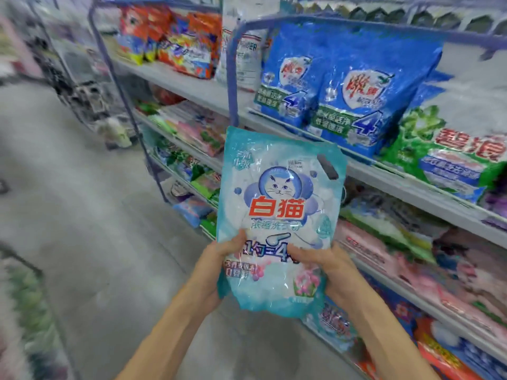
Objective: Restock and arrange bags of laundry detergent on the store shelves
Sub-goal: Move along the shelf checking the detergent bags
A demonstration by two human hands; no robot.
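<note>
Pale-blue detergent bag (pixel 277 215) with cat logo, upright in front of the shelves (pixel 384 174). My left hand (pixel 219 259) and right hand (pixel 329 270) grip its lower edges, thumbs on front. Blue bags (pixel 351 97) stand on shelf beyond.

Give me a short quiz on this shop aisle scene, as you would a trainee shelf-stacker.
1. True or false: the pale cat bag lies on the floor.
2. How many hands grip it? A) one B) both C) none
3. Fill in: the two big bags upright on the shelf behind it are mostly ___.
Key: 1 false, it is held up in front of the shelves. 2 B, the left hand and right hand grip its lower part. 3 blue.
</note>
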